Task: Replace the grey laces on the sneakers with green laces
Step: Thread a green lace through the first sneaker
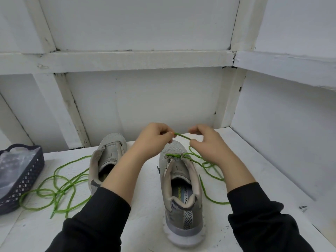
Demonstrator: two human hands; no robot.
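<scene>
Both hands — left hand (154, 136), right hand (205, 140) — pinch the thin, limp green cord lace (182, 136) near its stiffer tip, above the right grey mesh sneaker (180, 182).

light: bright, even, diffuse | shadows: soft, faint | focus: sharp | edges: wide-angle bowing

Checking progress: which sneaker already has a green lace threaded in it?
The right sneaker: a green lace crosses its front eyelets, pinched by the left hand and right hand. The left sneaker has bare eyelets; a second lace lies loose beside it.
</scene>
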